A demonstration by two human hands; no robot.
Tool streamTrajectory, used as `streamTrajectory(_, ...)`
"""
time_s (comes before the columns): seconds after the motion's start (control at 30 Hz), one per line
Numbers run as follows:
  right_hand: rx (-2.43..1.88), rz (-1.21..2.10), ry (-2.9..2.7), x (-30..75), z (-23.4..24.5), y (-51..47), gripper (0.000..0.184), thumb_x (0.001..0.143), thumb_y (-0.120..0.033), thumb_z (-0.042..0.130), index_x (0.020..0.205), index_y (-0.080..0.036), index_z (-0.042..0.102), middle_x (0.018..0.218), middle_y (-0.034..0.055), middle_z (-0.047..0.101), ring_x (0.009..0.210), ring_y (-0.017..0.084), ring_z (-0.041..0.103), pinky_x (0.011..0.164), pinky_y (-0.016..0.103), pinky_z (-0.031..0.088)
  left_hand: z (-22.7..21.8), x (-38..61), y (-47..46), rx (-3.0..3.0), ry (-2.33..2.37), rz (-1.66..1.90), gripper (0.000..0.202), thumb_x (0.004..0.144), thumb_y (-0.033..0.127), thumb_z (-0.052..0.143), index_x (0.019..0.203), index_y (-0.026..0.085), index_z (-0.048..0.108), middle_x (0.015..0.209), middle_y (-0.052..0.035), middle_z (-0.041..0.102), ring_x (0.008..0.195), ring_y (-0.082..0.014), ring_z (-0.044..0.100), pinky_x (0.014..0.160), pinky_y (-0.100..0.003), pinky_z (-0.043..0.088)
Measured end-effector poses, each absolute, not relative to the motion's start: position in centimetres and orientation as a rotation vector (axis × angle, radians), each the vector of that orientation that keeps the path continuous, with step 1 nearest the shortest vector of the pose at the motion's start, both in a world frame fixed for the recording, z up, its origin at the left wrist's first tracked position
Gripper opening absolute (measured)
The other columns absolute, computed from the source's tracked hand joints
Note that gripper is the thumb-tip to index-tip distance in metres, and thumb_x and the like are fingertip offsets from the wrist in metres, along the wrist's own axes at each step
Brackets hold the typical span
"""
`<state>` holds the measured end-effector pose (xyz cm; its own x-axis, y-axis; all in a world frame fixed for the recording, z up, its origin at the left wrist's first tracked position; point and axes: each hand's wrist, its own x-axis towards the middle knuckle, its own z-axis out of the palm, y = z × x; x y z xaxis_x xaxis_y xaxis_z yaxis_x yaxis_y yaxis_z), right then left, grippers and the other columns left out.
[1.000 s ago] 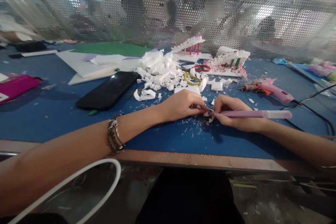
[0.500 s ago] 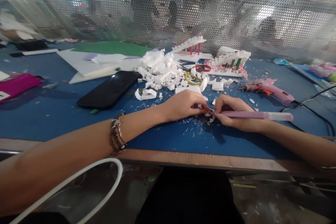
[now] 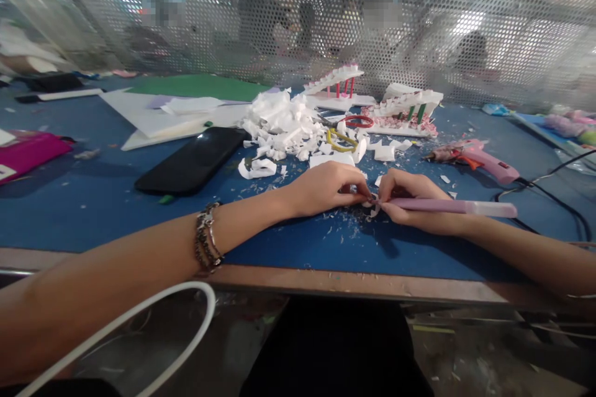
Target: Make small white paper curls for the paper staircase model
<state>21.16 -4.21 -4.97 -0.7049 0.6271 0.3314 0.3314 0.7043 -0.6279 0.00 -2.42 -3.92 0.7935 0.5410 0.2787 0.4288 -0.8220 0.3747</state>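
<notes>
My left hand [image 3: 326,187] rests on the blue table [image 3: 93,211] with its fingers pinched on a small white foam piece [image 3: 371,203]. My right hand [image 3: 412,200] is closed round a long pink craft knife [image 3: 456,206], whose tip meets the foam piece between the two hands. White shavings lie around the piece. A beaded bracelet [image 3: 206,237] sits on my left wrist.
A pile of white foam scraps [image 3: 284,124] lies behind my hands, with a black phone [image 3: 190,160] to its left. Scissors with yellow and red handles [image 3: 347,130], two foam models on coloured posts [image 3: 405,108], a pink glue gun [image 3: 479,158] and white sheets [image 3: 153,115] also lie here. A perforated metal screen closes the back.
Both hands stay pinched together at the same spot; the knife and foam piece have barely shifted.
</notes>
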Motion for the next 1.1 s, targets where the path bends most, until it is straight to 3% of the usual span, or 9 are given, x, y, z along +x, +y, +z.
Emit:
streamTrajectory(0.2, -0.745, 0.732, -2.379, 21.27, -4.98, -4.04, 0.012, 0.073, -0.011, 0.053, 0.072, -0.018, 0.044, 0.066, -0.0046, 0.047, 0.057, 0.006, 0.042, 0.051, 0.017, 0.035, -4.01, -0.20, -2.48, 2.680, 0.719, 0.641, 0.018, 0.082, 0.030, 0.056, 0.085, 0.014, 0.063, 0.082, -0.0027, 0.063, 0.072, -0.0093, 0.054, 0.065, -0.019, 0.040)
streamTrajectory(0.37, -0.740, 0.787, -2.359, 21.35, -4.98, -3.93, 0.011, 0.074, -0.011, 0.053, 0.072, -0.018, 0.044, 0.067, -0.0041, 0.048, 0.058, 0.006, 0.043, 0.052, 0.018, 0.035, -3.92, -0.47, -2.28, 2.661, 0.532, 0.672, 0.017, 0.085, 0.023, 0.053, 0.094, 0.014, 0.064, 0.091, -0.0046, 0.065, 0.082, -0.0099, 0.058, 0.075, -0.020, 0.042)
streamTrajectory(0.57, -0.707, 0.885, -2.314, 21.24, -5.07, -4.02, 0.010, 0.077, -0.015, 0.054, 0.076, -0.018, 0.045, 0.067, -0.0042, 0.049, 0.057, 0.005, 0.043, 0.051, 0.017, 0.035, -4.03, -0.30, -2.17, 2.803, 0.561, 0.612, 0.016, 0.085, 0.023, 0.053, 0.088, 0.015, 0.066, 0.084, -0.0040, 0.067, 0.079, -0.0125, 0.060, 0.073, -0.024, 0.042)
streamTrajectory(1.1, -0.714, 0.815, -2.344, 21.17, -5.17, -4.01, 0.009, 0.077, -0.015, 0.054, 0.076, -0.018, 0.045, 0.070, -0.0033, 0.051, 0.059, 0.006, 0.044, 0.053, 0.019, 0.036, -4.03, -0.35, -2.15, 2.717, 0.656, 0.612, 0.014, 0.083, 0.023, 0.052, 0.085, 0.015, 0.064, 0.080, -0.0033, 0.063, 0.070, -0.0096, 0.056, 0.066, -0.020, 0.043)
